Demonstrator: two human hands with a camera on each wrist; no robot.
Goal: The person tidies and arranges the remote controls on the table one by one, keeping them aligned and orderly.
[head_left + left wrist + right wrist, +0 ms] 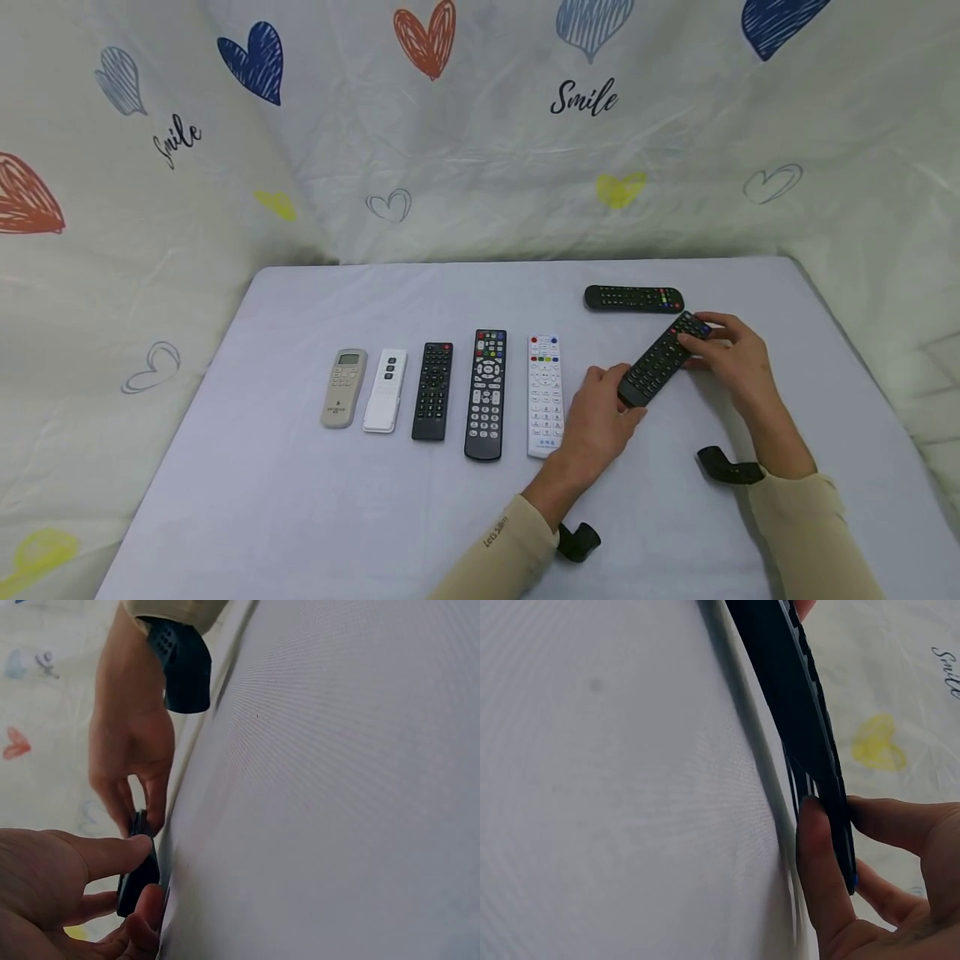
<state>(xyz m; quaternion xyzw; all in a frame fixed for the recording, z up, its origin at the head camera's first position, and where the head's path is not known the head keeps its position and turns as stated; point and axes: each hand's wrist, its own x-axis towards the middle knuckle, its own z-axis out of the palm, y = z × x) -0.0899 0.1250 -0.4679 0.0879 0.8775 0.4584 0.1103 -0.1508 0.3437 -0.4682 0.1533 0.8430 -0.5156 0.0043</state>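
Both hands hold a black remote control point(663, 360) slantwise above the right part of the table. My left hand point(596, 421) grips its lower end, and my right hand point(733, 360) pinches the upper end near the coloured buttons. In the left wrist view, the remote point(138, 881) is seen end-on, with the left thumb against one side. The right wrist view shows the remote's dark underside point(791, 697) tilted off the cloth, the right hand's point(907, 900) fingers and thumb on opposite sides. Another black remote point(634, 298) lies crosswise just behind it.
Left of the hands stand upright in a row a white remote point(544, 392), a large black remote point(486, 392), a smaller black remote point(432, 392), a slim white remote point(386, 390) and a beige remote with a small screen point(345, 387). All lie on the white-covered table point(300, 517).
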